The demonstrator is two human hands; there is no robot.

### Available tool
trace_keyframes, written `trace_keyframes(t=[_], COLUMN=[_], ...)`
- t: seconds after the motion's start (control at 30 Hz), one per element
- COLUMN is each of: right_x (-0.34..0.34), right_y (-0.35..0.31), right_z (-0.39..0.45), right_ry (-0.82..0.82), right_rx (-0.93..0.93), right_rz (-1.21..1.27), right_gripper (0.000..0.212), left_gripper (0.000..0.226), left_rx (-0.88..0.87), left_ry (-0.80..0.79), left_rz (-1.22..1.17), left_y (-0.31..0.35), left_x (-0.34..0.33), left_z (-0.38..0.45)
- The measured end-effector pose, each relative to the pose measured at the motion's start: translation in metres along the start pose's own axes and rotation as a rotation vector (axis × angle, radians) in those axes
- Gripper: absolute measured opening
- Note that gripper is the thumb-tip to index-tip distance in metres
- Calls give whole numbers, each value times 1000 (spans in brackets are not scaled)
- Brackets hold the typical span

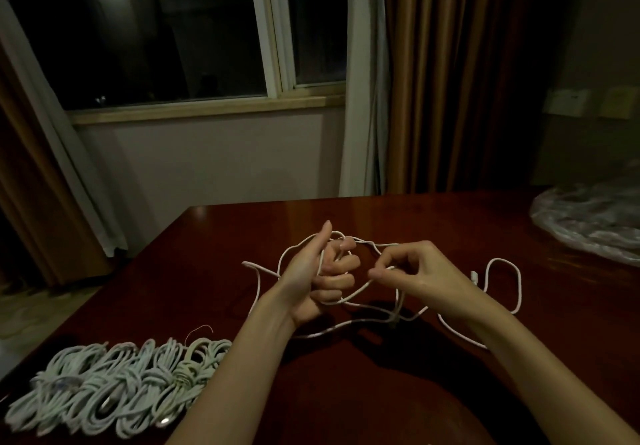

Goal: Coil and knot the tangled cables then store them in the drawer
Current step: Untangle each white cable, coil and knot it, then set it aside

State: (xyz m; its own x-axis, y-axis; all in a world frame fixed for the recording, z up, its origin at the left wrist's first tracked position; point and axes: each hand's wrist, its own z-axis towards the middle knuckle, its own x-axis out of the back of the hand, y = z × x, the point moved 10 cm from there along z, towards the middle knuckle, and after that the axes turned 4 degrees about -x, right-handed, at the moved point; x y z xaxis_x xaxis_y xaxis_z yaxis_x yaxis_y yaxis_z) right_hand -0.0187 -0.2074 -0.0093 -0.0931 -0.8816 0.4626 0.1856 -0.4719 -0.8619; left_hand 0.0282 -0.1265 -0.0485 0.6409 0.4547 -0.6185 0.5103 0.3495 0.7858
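Above the tabletop (346, 392), the left hand (313, 278) holds loops of a thin, limp white cable (504, 285); the right hand (412, 273) pinches it, best gripped near the coil.

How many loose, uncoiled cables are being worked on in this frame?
1. The loose white cable is looped round the left hand, pinched by the right hand, and trails across the table. The bundled cables at lower left may hide others.
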Motion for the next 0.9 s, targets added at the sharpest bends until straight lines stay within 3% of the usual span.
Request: trace_keyframes(t=[0.1, 0.23, 0.33, 0.57, 0.7, 0.8, 0.9], right_x=[1, 7, 12, 12, 17, 21, 24], right_y=[-2, -8, -10, -14, -2, 0, -4], right_z=[1, 0, 0, -3, 0, 2, 3], right_ry=[13, 97, 156, 222, 179, 138, 169], right_rx=[31, 103, 135, 153, 53, 23, 46], right_rz=[-12, -158, -194, -274, -90, 110, 119], right_gripper=[14, 11, 10, 11, 14, 13, 14], left_gripper=[42, 45, 43, 41, 46, 40, 42], left_rx=[4, -84, -143, -14, 30, 57, 81], left_ry=[-10, 136, 155, 108, 74, 34, -27], left_rz=[49, 196, 237, 416, 525, 480, 459], left_y=[-5, -5, -1, -17, -22, -22, -25], left_x=[-3, 6, 9, -7, -10, -13, -18], left_z=[2, 7, 6, 2, 2, 1, 0])
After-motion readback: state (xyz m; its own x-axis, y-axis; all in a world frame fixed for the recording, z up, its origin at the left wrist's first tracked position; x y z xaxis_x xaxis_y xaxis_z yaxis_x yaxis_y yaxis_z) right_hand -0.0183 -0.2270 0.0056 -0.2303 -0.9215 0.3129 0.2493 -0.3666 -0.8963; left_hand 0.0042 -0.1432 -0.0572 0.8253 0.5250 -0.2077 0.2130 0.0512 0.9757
